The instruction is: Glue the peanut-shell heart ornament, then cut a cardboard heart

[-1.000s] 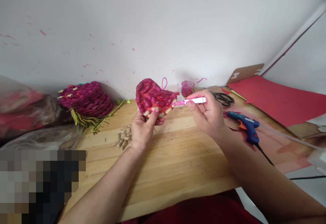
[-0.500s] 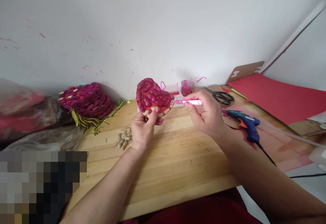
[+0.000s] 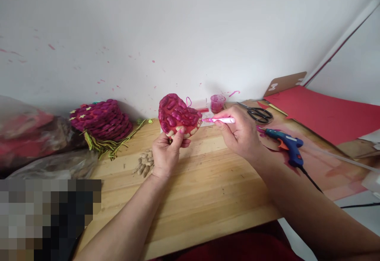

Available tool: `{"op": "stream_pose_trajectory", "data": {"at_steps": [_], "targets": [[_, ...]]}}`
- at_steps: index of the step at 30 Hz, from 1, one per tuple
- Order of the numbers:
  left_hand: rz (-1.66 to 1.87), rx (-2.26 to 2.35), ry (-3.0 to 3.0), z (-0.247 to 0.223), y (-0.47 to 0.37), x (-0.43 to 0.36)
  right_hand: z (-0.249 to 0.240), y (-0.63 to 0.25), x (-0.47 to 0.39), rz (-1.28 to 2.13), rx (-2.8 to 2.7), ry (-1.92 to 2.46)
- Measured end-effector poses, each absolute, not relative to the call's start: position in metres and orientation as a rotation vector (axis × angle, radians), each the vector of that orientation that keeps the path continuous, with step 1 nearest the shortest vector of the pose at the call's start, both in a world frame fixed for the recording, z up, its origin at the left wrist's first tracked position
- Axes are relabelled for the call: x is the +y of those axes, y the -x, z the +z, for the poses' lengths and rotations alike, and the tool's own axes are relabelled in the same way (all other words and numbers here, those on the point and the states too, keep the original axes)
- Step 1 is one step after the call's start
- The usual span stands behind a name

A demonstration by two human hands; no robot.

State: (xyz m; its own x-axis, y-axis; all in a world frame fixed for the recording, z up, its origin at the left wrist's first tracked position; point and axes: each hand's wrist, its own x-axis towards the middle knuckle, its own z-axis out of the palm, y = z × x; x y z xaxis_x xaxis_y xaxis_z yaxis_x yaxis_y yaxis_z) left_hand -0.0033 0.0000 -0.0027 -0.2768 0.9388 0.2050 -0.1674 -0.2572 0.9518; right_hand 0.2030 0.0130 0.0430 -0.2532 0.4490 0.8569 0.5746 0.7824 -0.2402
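Holding a red heart (image 3: 179,109) up above the desk (image 3: 202,201) with the left hand (image 3: 164,156). Left grip closed on the low edge, thumb in front and other fingers going behind. Also gripping a white pen (image 3: 225,120) with a pink tip in the right hand (image 3: 242,136), pinched between thumb and fingers. Pointing left with the pen, tip right at the heart's right edge, seemingly touching a pale peanut (image 3: 200,122) there.

Compared with a second ago, moved only a bit. Slid a little to the left with the pen and right hand, so showing more of the black scissors (image 3: 259,114) behind. Same hold in both hands, and nearly the same place for the heart. As a guess, busy putting pink on that edge peanut, bit by bit. Too small to tell the amount of new pink.

Already bright pink over the top and middle of the heart; pale along the bottom row of peanuts (image 3: 194,131). So, by the look of things, mostly coloured, with pale bits left low down.

Nearby: loose peanuts (image 3: 144,166) beside the left wrist, a pile of bumpy purple pieces (image 3: 103,120) farther left, a pink cup (image 3: 217,103) behind the pen, and a blue glue gun (image 3: 292,150) right of the right hand.
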Motion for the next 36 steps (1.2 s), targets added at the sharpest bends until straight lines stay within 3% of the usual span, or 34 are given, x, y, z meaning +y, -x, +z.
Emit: {"op": "stream_pose_trajectory", "data": {"at_steps": [22, 36], "targets": [[1.552, 0.968, -0.689, 0.0018, 0.0014, 0.004, 0.0347, -0.2082, 0.0184, 0.343, -1.63, 0.864], [1.507, 0.957, -0.634, 0.0011, 0.0029, 0.0053, 0.0363, -0.2077, 0.019, 0.33, -1.588, 0.867]]}}
